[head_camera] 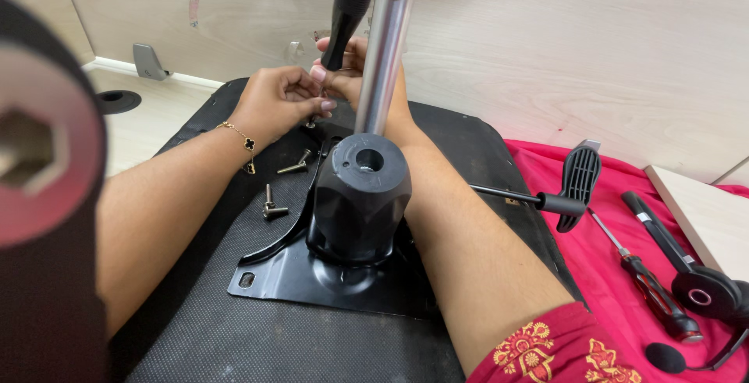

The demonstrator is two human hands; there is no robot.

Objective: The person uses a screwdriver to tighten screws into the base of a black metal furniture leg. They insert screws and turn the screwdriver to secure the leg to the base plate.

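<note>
A black chair seat (234, 328) lies upside down with a black metal mechanism plate (312, 278) on it. A black knob housing (359, 196) and a chrome column (382, 55) rise from the plate. My left hand (273, 102) pinches a small bolt at the plate's far corner. My right hand (347, 71) reaches behind the column and grips a black tool handle (347, 8) standing over the same spot. Two loose bolts (281, 188) lie on the seat just left of the plate.
A black lever with a paddle grip (573, 188) sticks out to the right. On the red cloth (593, 289) lie a red-and-black screwdriver (647, 285) and a black headset (706, 297). A blurred dark cylinder (39, 196) fills the left edge. A wooden wall stands behind.
</note>
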